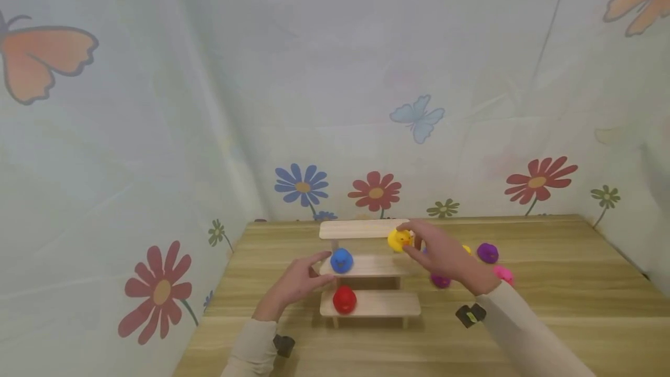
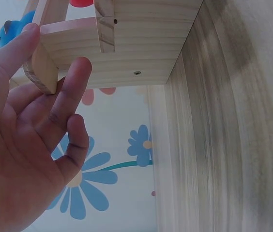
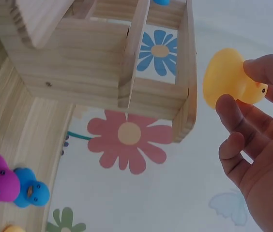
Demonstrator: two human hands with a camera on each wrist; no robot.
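A three-tier wooden stand stands on the table, with a blue rubber duck at the left of its middle tier and a red rubber duck at the left of its lowest tier. My left hand holds the middle tier's left end, thumb on one side of the board and fingers on the other. Between thumb and fingertips my right hand pinches a yellow rubber duck. It is held up by the right end of the top tier, beside the board in the right wrist view.
Right of the stand, more rubber ducks lie on the table: a purple one, a pink one, another purple one and a blue one. A flowered curtain hangs behind the table and along its left side.
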